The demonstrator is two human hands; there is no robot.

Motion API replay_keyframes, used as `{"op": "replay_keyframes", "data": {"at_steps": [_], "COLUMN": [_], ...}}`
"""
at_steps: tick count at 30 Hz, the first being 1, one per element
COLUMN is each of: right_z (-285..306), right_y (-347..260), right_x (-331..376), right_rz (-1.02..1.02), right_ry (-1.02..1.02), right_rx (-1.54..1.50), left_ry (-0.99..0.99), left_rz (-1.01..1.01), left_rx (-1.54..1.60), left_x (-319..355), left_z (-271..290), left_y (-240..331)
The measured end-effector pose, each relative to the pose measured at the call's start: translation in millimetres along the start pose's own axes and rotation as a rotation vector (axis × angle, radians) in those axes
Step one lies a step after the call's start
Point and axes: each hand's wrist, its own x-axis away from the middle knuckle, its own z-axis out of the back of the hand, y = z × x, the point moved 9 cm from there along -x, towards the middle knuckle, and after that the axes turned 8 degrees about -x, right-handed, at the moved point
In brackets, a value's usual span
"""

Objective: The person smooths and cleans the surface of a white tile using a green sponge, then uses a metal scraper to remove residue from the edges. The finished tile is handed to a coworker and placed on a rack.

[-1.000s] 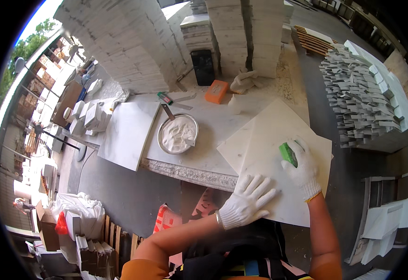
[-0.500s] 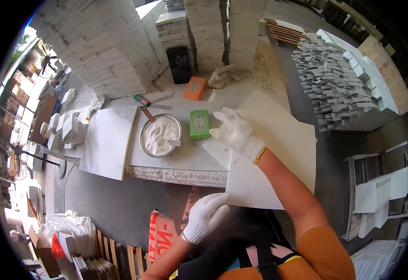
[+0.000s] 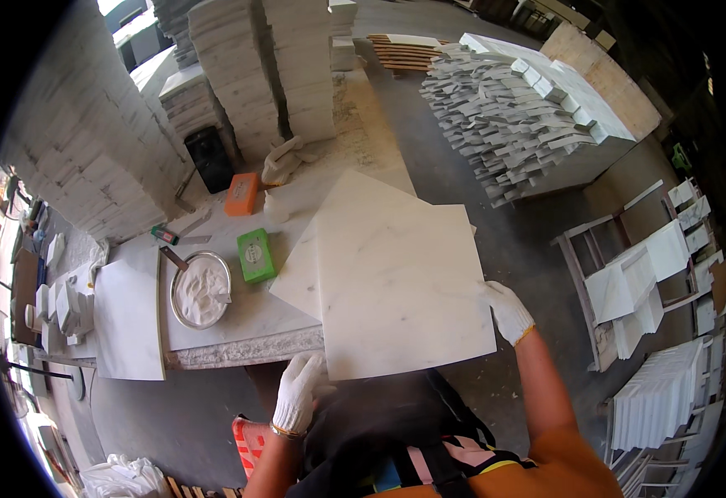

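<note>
A large white marble tile [image 3: 404, 290] with faint grey marks lies over another marble tile [image 3: 297, 278] on the worktable and juts past its front edge. At its near left corner is my left hand [image 3: 298, 392], in a white knit glove, fingers closed together against the edge. My right hand [image 3: 510, 315], gloved alike, grips the tile's right edge; its thumb side is partly hidden. Left of the tiles stand a green box [image 3: 256, 256] and a metal bowl [image 3: 174, 297] of white paste with a scraper [image 3: 174, 258] in it.
Another marble slab [image 3: 128, 319] overhangs the table's front at left. Behind are an orange box [image 3: 241, 194], a loose glove [image 3: 284, 159], a black container [image 3: 209, 159] and tall tile stacks [image 3: 234, 75]. A rack of tiles [image 3: 637, 274] and piled stone strips [image 3: 504, 116] stand right.
My right hand has gone from the tile's far left area to its right edge. The upper tile has turned slightly, my left hand staying by its near corner. The view has swung right.
</note>
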Motion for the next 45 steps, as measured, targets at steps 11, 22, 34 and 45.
{"op": "replay_keyframes", "data": {"at_steps": [11,22,34,45], "right_z": [-12,-43,-277,-471], "right_y": [7,-114,-298,-184], "right_x": [-14,42,119,192], "right_rz": [0.11,0.431,1.001,0.925], "right_ry": [0.155,0.009,-0.747,-1.267], "right_rx": [-0.131,0.048,0.69,0.83], "left_ry": [0.107,-0.057,0.216,0.514], "left_rz": [-0.026,-0.095,-0.323,-0.311], "left_rx": [-0.049,-0.057,0.326,0.68], "left_x": [-18,11,93,163], "left_z": [-12,-16,74,140], "left_y": [22,32,27,-151]}}
